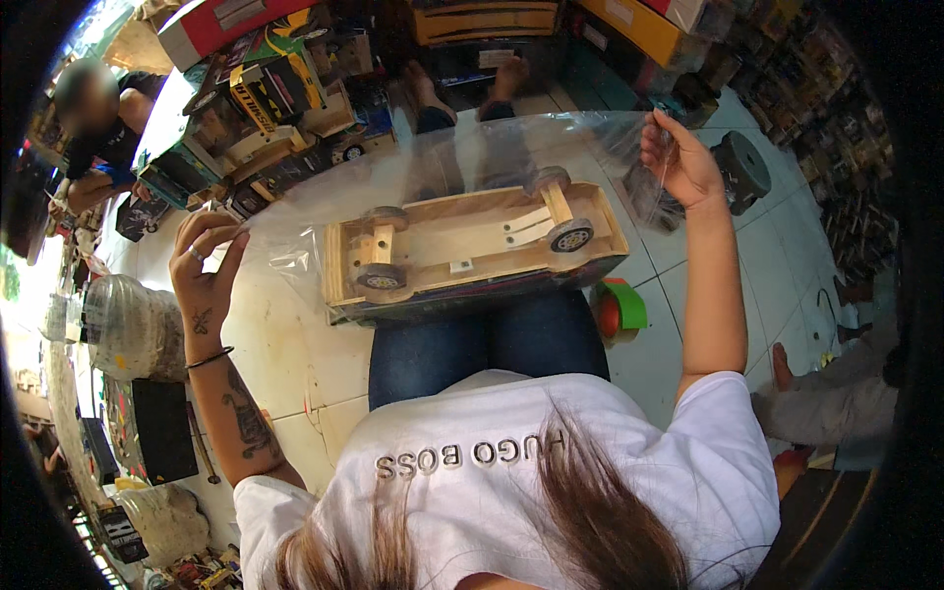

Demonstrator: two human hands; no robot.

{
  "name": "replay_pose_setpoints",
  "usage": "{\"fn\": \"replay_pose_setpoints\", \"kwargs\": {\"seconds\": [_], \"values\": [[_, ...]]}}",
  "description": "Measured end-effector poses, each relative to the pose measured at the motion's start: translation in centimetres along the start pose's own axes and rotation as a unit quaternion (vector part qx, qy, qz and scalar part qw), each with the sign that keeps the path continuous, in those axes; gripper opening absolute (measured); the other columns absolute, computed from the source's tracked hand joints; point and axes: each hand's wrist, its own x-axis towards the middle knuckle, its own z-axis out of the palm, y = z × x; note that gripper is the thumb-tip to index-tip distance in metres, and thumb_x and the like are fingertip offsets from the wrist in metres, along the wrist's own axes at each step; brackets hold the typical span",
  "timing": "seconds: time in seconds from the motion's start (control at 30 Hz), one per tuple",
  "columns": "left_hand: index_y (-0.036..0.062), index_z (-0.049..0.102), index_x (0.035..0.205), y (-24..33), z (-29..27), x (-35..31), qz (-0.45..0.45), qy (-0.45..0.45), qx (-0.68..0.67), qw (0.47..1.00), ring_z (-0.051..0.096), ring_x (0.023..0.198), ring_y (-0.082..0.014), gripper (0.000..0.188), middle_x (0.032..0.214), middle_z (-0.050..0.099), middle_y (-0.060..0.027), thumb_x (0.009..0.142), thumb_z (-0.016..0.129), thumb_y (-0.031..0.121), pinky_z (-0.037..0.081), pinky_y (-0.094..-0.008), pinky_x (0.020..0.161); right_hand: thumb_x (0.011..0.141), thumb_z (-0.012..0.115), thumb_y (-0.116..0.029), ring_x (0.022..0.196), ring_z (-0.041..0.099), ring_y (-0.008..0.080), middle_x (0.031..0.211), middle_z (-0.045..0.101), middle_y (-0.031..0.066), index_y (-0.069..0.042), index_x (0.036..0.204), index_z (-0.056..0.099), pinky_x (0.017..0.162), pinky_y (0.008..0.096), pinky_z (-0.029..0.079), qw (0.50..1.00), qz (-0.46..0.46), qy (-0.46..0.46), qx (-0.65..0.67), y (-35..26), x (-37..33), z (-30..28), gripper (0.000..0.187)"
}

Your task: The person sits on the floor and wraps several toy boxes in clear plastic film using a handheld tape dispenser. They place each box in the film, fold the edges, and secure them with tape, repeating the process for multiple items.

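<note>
A wooden toy vehicle (pixel 447 221) lies upside down across my thighs, its pale underside and black wheels facing up. Clear plastic film (pixel 339 182) stretches in a wide arc along its far side, between my two hands. At the left end, my left hand (pixel 206 246) pinches the film between thumb and fingers. My right hand (pixel 683 169), raised farther out on the right, grips the other upper corner. Whether the film is a bag or a single sheet I cannot tell. It is also unclear how much of the vehicle it covers.
A roll of green tape (pixel 621 310) sits on the tiled floor by my right thigh. Beyond it stands a dark round object (pixel 739 172). Painted wooden toy vehicles (pixel 265 93) are piled at the far left, near another person (pixel 98 147). A large clear plastic container (pixel 133 324) is at left.
</note>
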Motion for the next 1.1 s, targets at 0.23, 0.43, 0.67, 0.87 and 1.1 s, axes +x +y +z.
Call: {"fn": "replay_pose_setpoints", "kwargs": {"seconds": [0.23, 0.43, 0.67, 0.87, 1.1], "values": [[0.0001, 0.066, 0.08, -0.1, -1.4, 0.9, -0.038, -0.047, -0.007, 0.998, 0.059, 0.082, -0.0226, 0.008, 0.075, 0.062, -0.0079, 0.076, 0.072, 0.003, 0.044, -0.0343, 0.084, 0.093, 0.06, -0.025, 0.067, 0.062, 0.0102, 0.076, 0.066, 0.0018, -0.006, 0.086, 0.066, 0.062, 0.0245, 0.049, 0.979, -0.155, 0.067, -0.113, -0.2, -0.3, -1.0, 0.021], [-0.0012, 0.065, 0.079, -2.3, -1.4, 0.4, -0.009, 0.02, -0.036, 0.999, 0.057, 0.082, -0.0218, 0.006, 0.075, 0.061, -0.0076, 0.076, 0.07, -0.003, 0.045, -0.0314, 0.077, 0.094, 0.056, -0.031, 0.064, 0.062, 0.0179, 0.069, 0.064, 0.0057, -0.006, 0.08, 0.067, 0.06, 0.032, 0.047, 0.835, -0.499, 0.124, -0.195, -8.9, 1.3, 6.1, 0.032], [0.0012, 0.048, 0.13, 0.8, 6.7, 4.5, -0.123, -0.047, -0.194, 0.972, 0.049, 0.121, -0.0243, 0.081, 0.127, 0.054, -0.013, 0.063, 0.087, 0.025, 0.038, -0.0375, 0.103, 0.091, 0.056, -0.011, 0.063, 0.062, 0.0156, 0.078, 0.068, 0.0086, -0.005, 0.082, 0.065, 0.054, 0.0231, 0.051, 0.701, -0.493, -0.083, -0.508, -14.2, 2.1, 21.9, 0.014], [-0.003, 0.046, 0.129, 11.7, 15.2, 12.3, -0.087, -0.178, -0.517, 0.832, 0.059, 0.106, -0.027, 0.092, 0.117, 0.061, -0.0148, 0.058, 0.09, 0.036, 0.045, -0.0347, 0.094, 0.093, 0.058, -0.025, 0.052, 0.05, 0.0199, 0.057, 0.049, 0.0101, -0.003, 0.073, 0.058, 0.051, 0.0341, 0.038, 0.515, -0.525, -0.337, -0.587, -6.3, 4.7, 27.8, 0.03], [-0.0037, 0.065, 0.093, 12.6, 18.1, 6.3, -0.165, -0.051, -0.475, 0.863, 0.065, 0.08, -0.02, 0.036, 0.085, 0.068, -0.0112, 0.095, 0.051, 0.03, 0.05, -0.0304, 0.071, 0.086, 0.064, -0.033, 0.066, 0.059, 0.0295, 0.071, 0.059, 0.0159, -0.001, 0.079, 0.061, 0.061, 0.039, 0.045, 0.59, -0.367, -0.333, -0.638, -2.5, 3.5, 26.3, 0.032]]}}
